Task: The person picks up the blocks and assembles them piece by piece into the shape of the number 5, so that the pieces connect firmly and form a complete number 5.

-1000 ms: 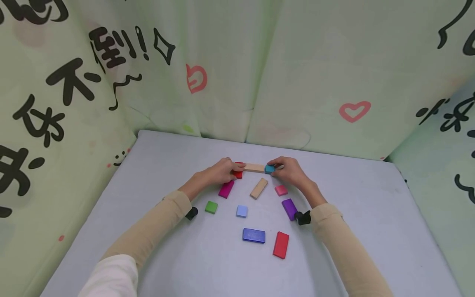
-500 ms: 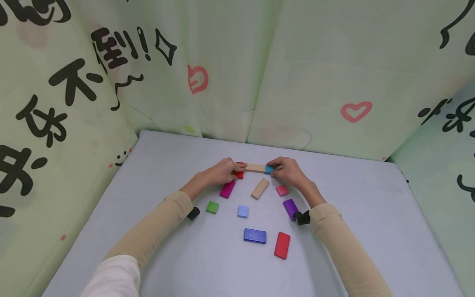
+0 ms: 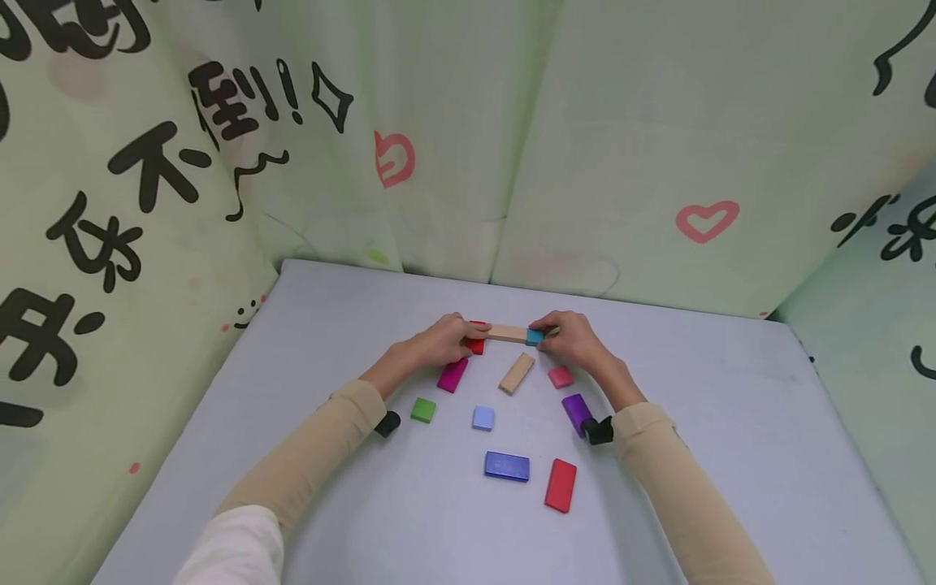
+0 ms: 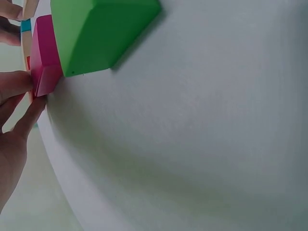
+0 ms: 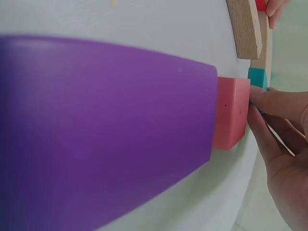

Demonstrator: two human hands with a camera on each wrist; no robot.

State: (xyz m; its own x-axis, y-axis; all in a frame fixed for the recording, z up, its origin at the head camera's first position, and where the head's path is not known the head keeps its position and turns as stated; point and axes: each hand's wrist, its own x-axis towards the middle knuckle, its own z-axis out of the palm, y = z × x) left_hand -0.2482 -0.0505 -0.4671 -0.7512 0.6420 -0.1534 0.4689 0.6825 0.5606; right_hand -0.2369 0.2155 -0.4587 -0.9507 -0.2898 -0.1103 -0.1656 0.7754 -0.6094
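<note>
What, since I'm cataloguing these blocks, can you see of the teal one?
The teal block is small, plain and smooth, perhaps painted wood. In the head view it sits at the right-hand end of a pale wooden block, roughly in line with it and seemingly touching. The right hand pinches it between thumb and fingers, hiding part of it, so its full shape cannot be told. It looks level, toward the far side of the table.

Red block (image 3: 478, 347) partly behind left hand (image 3: 443, 340); right-wrist view crops purple block (image 5: 115, 125).
</note>
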